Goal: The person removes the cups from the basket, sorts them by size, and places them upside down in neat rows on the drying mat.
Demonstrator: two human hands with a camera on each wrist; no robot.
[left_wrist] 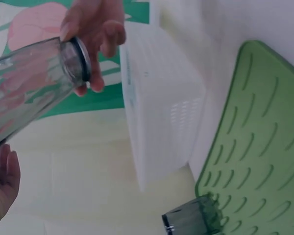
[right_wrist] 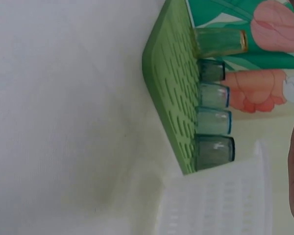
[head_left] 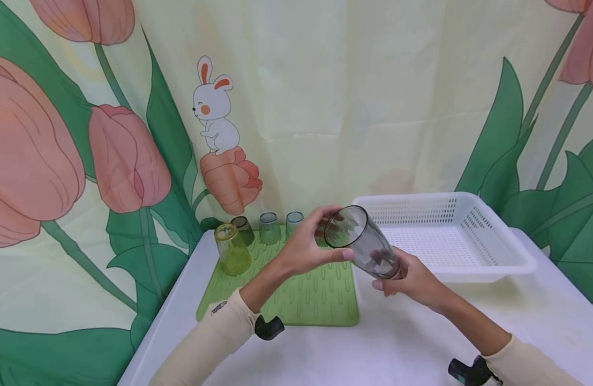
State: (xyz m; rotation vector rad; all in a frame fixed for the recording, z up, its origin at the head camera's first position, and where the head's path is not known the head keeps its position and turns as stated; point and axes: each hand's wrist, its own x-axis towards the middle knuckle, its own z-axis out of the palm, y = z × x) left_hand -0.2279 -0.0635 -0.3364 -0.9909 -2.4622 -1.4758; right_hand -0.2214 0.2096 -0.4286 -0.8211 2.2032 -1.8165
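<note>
A tall grey-tinted drinking glass [head_left: 373, 246] is held tilted in the air, its open rim toward the upper left. My left hand [head_left: 308, 241] grips it near the rim, thumb in front and fingers behind. The base is held by my right hand [head_left: 412, 279], fingers around the bottom; in the left wrist view that hand [left_wrist: 95, 29] pinches the thick base. Below and left lies a green ridged mat [head_left: 320, 300]. On it stand a yellow glass [head_left: 232, 249], a small dark glass [head_left: 243, 230] and two bluish glasses [head_left: 269, 229]. Another dark glass [right_wrist: 214, 151] stands at the row's end.
A white perforated plastic basket [head_left: 503, 273] sits at the back right of the white-covered table [head_left: 373, 354], close beside the mat. Behind the table hangs a curtain [head_left: 383, 107] printed with tulips and a rabbit.
</note>
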